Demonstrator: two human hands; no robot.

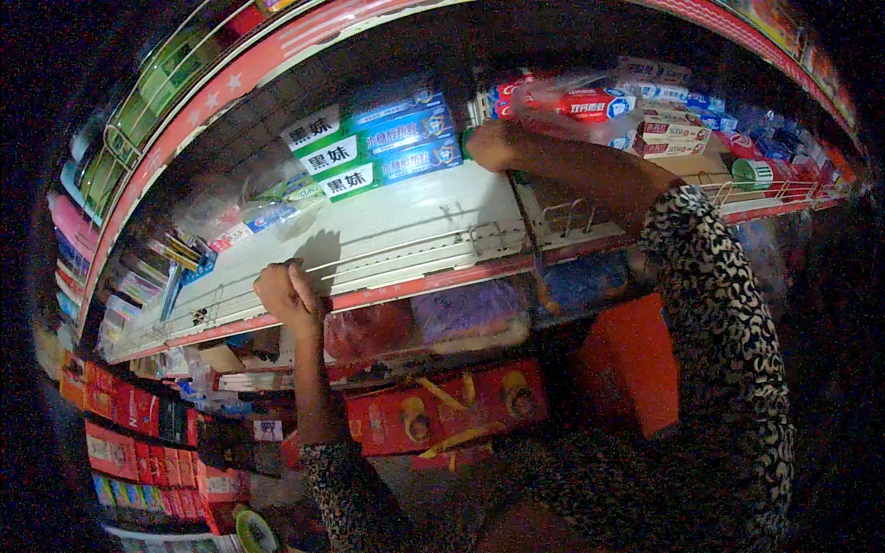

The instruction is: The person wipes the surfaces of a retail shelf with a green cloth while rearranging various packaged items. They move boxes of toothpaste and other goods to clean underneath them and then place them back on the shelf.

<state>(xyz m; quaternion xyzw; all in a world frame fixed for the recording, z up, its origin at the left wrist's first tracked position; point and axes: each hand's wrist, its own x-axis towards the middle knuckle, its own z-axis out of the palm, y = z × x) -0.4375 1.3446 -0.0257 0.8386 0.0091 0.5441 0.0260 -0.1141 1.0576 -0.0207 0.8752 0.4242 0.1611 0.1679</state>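
A block of green, white and blue toothpaste boxes lies stacked on a white metal shelf. My right hand is at the right end of these boxes, its fingers bent around something green that is mostly hidden. My left hand is curled at the wire rail along the shelf's front edge; whether it grips the rail cannot be told. Red toothpaste boxes, partly under clear plastic wrap, lie beyond my right forearm.
Plastic-wrapped packs lie left of the boxes. Beige toothpaste boxes and a green-and-white round container stand at right. A red-edged upper shelf arches overhead. Red gift boxes sit below, with an orange-red panel near my body.
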